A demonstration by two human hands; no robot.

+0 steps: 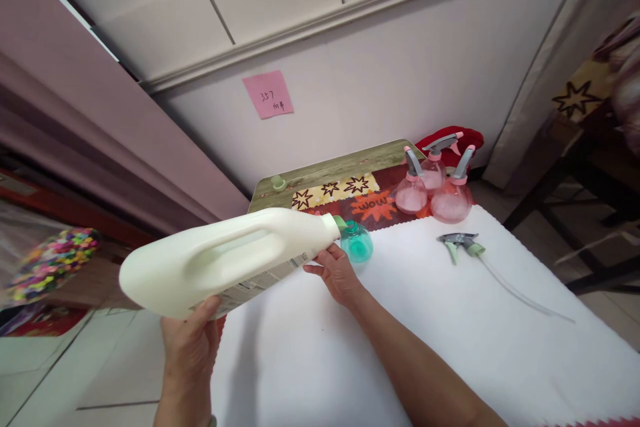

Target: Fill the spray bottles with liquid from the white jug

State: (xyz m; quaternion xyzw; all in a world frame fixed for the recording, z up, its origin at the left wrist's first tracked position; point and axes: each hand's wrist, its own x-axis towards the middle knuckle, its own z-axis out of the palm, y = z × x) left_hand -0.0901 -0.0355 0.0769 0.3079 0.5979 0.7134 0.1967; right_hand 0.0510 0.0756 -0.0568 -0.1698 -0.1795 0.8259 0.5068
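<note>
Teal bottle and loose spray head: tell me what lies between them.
In the head view, just white table surface lies between the teal bottle and the loose spray head.

At centre-left, the left hand (pixel 193 340) holds a cream jug (pixel 285 233), tilted, its mouth at a teal bottle (pixel 359 248); the right hand (pixel 341 275) is just below its neck. Right of centre, a loose sprayer (pixel 460 239) lies on the table (pixel 425 347).

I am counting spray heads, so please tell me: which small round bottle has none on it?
The green bottle, at the spout of the white jug; the three pink bottles each carry a spray head.
</note>
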